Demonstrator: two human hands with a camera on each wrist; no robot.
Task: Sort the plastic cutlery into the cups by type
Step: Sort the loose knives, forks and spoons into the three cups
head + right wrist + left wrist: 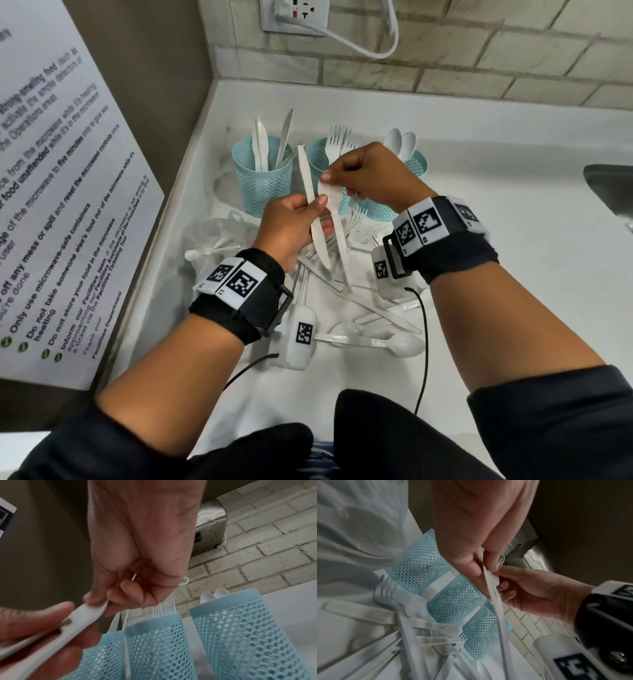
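The left hand (291,226) gripped a white plastic knife (313,209) and a white spoon (334,219) together, held above the loose cutlery pile (359,308) on the white tabletop (513,274). The knife's long axis ran near to far, serrated blade toward the person. The right hand (373,174) pinched the spoon's bowl at its far end. Behind stood three blue mesh cups: knife cup (263,178), fork cup (320,154), spoon cup (416,164). Only the right wrist view showed the pinching fingertips (96,600) from below.

- Printed notice (68,192) on the left wall.
- Socket (294,15) with white cable (376,51) on brick wall.
- Plastic bag (212,236) on counter.
- Sink (609,192) at right.
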